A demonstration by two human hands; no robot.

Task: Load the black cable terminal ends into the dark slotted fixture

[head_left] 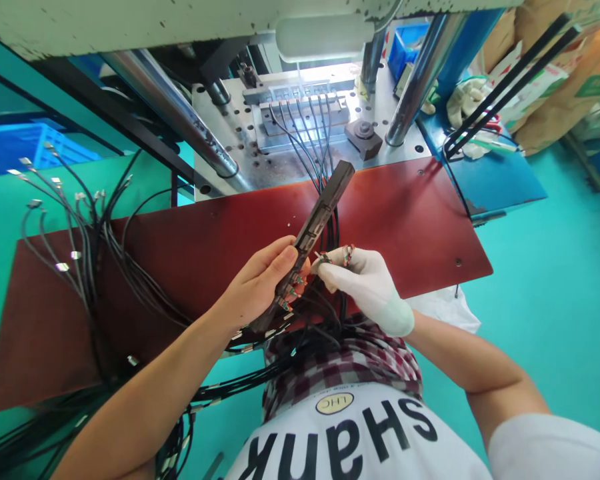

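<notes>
Bright, even light, glare from the lamp (325, 37), sharp centre, edges bowed outward.

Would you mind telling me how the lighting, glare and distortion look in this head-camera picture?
Head view: strong wide-angle bending curves the dark red work board and the shiny steel press columns; a bright lamp washes out the grey metal mould plate; the left hand, holding the long black slotted fixture, and the white-gloved right hand are sharp and evenly lit.
</notes>
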